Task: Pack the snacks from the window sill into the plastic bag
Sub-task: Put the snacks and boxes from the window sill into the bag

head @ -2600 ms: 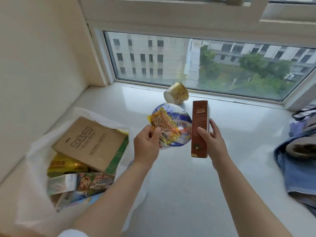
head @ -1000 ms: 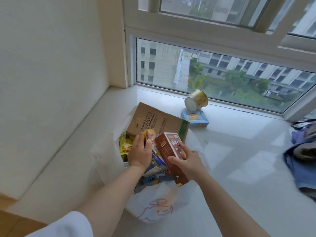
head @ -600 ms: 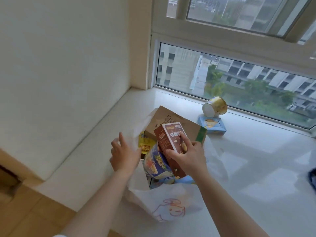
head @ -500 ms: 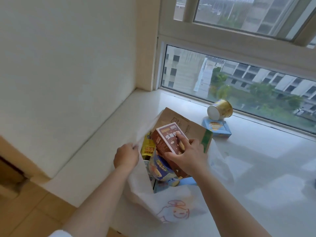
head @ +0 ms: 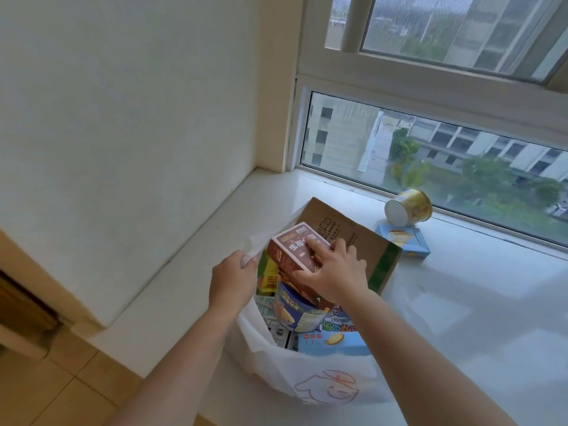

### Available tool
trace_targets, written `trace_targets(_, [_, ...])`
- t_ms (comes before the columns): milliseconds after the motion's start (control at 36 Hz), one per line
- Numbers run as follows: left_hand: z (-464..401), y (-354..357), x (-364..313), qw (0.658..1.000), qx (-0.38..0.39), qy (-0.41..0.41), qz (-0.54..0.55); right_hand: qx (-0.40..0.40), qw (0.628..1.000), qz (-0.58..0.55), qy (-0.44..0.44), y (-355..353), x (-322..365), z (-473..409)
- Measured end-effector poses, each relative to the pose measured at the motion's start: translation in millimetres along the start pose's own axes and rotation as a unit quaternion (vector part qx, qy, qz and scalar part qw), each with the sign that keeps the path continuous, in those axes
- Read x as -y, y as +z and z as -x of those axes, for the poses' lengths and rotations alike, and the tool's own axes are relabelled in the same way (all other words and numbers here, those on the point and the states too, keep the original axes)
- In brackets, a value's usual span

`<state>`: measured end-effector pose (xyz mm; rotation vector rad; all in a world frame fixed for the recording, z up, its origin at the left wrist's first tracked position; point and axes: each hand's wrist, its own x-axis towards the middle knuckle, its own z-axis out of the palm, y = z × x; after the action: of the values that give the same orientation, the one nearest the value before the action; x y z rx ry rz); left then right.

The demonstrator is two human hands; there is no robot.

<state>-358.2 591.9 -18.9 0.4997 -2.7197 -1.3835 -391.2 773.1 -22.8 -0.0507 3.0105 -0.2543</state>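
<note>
- My left hand [head: 231,279] pinches the near rim of the white plastic bag [head: 310,373], fingers curled round the film and pulling it toward nine o'clock.
- My right hand [head: 336,273] clamps the brown box [head: 293,252], fingers spread over its front face, thumb low on its side; the two hands sit close but apart.
- The brown box stands tilted in the bag's mouth, its top toward eleven o'clock, its lower end among the packed snacks.
- Below it lie a round blue-lidded tub [head: 295,312] and a light blue packet [head: 333,342]; a kraft paper bag [head: 347,238] leans at the bag's twelve o'clock side.
- Still on the window sill [head: 476,302], at two o'clock from the bag: a small blue box [head: 405,242] and, just behind it, a gold cup [head: 408,207] on its side.
</note>
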Motion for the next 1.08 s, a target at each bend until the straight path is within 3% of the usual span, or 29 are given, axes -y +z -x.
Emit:
trace_targets(250, [5,8,2,0.999,0.020,0.029,0.008,-0.073,0.993,-0.015,-0.086,25,-49,40])
trace_targets(333, [4,7,2,0.999,0.021,0.034,0.005,-0.025,0.995,-0.001,-0.094,25,-74,44])
trace_targets(528, [5,15,-3,0.999,0.017,0.045,0.007,-0.002,0.993,-0.111,0.037,27,-86,35])
trace_targets(639, [6,14,-3,0.999,0.018,0.045,0.005,-0.033,0.994,-0.058,0.088,27,-93,32])
trace_targets(806, [6,16,-4,0.999,0.020,0.042,0.003,-0.100,0.994,-0.043,-0.015,23,-64,40])
trace_targets(889, [5,16,-3,0.999,0.017,0.043,-0.002,-0.140,0.986,0.020,-0.092,31,-46,49])
trace_targets(1083, [5,17,-4,0.999,0.011,0.047,-0.013,-0.124,0.974,0.119,-0.146,43,-18,53])
